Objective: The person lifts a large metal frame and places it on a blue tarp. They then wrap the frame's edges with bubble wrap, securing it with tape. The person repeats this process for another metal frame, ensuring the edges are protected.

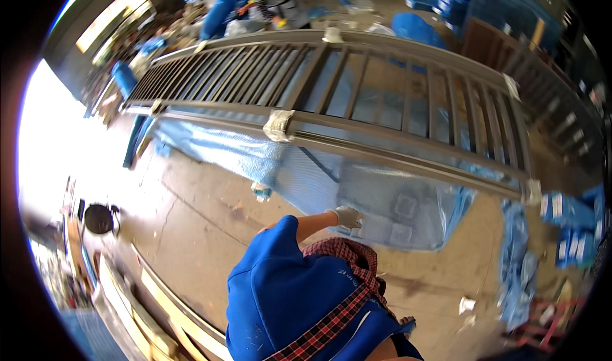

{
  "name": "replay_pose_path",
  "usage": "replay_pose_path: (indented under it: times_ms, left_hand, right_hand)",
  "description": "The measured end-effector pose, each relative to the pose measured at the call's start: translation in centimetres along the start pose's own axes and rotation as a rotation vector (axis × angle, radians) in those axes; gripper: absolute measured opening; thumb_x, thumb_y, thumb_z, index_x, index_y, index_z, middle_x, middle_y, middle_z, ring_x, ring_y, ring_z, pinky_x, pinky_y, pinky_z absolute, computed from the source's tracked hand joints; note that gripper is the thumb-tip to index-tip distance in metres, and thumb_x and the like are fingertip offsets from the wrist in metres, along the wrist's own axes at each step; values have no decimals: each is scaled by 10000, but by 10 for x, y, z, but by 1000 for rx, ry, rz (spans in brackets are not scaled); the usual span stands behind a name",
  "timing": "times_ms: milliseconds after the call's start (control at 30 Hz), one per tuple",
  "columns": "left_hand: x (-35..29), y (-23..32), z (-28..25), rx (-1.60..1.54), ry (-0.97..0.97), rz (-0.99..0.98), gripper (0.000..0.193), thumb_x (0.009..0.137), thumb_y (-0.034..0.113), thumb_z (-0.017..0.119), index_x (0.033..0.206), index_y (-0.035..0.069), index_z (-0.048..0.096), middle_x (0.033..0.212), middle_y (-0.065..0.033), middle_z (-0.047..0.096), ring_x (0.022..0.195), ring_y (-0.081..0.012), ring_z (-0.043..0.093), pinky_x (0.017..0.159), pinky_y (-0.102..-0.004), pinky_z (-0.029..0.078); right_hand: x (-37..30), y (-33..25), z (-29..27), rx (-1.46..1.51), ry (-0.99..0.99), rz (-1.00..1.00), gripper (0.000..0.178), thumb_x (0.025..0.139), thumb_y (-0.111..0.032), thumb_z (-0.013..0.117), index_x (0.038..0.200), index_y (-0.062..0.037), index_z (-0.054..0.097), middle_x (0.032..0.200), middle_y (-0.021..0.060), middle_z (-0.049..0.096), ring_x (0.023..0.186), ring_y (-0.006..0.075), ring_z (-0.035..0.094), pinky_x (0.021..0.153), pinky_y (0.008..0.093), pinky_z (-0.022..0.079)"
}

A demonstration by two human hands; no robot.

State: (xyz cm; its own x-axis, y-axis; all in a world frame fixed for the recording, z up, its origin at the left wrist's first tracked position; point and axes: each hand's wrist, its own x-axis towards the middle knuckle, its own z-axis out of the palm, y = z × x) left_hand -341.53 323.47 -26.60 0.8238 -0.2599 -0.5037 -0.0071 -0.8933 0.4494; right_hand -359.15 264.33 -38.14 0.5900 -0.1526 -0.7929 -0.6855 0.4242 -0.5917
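The gloved left hand is at the blue bubble-wrap sheet, contact unconfirmed. The sheet extends beneath the brown slatted railing, whose whitish pads presumably protect it. Left and right hand finger spread: indeterminable.

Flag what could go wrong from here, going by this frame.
The blue plastic sheet stretches out below the slatted railing, close to the gloved left hand; it might snag or tear if pulled against the frame.

A loose strip of blue plastic lies on the floor to the right and could trip or slip a foot.

Long boards on the left might catch a step that way.
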Motion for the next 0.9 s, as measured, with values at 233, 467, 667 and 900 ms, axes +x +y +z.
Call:
replay_pose_path:
  times_ms: [233, 467, 667, 900]
  left_hand:
    - [86, 115, 7, -242, 78, -123, 451, 913, 440, 549, 1146, 57, 596, 1074, -176, 670, 1014, -361, 630, 866, -445, 490]
    - [270, 327, -116, -246, 445, 285, 351, 938, 374, 560, 1156, 106, 626, 1013, -169, 673, 982, -364, 631, 832, -451, 505]
    - [413, 493, -210, -310, 619, 526, 253, 933, 310, 574, 1040, 89, 639, 948, -164, 665, 884, -379, 632, 772, -467, 497]
    - [553, 606, -195, -384, 705, 350, 224, 935, 235, 585, 1065, 59, 633, 937, -159, 664, 868, -333, 643, 763, -422, 500]
  right_hand:
    - [136, -215, -33, -230, 32, -67, 105, 863, -302, 563, 825, -220, 508, 696, -35, 544, 549, 117, 482, 469, 291, 341]
    - [132, -293, -45, -39, -161, -12, 100, 916, -181, 525, 822, -147, 522, 675, -19, 519, 555, 116, 497, 499, 255, 383]
    - [149, -260, -140, 146, 276, 235, 124, 911, -210, 590, 892, -94, 625, 738, 17, 600, 613, 141, 573, 514, 310, 446]
    - [215, -339, -255, 68, 357, 232, 116, 923, -212, 567, 879, -110, 597, 707, 29, 582, 588, 162, 557, 496, 317, 443]
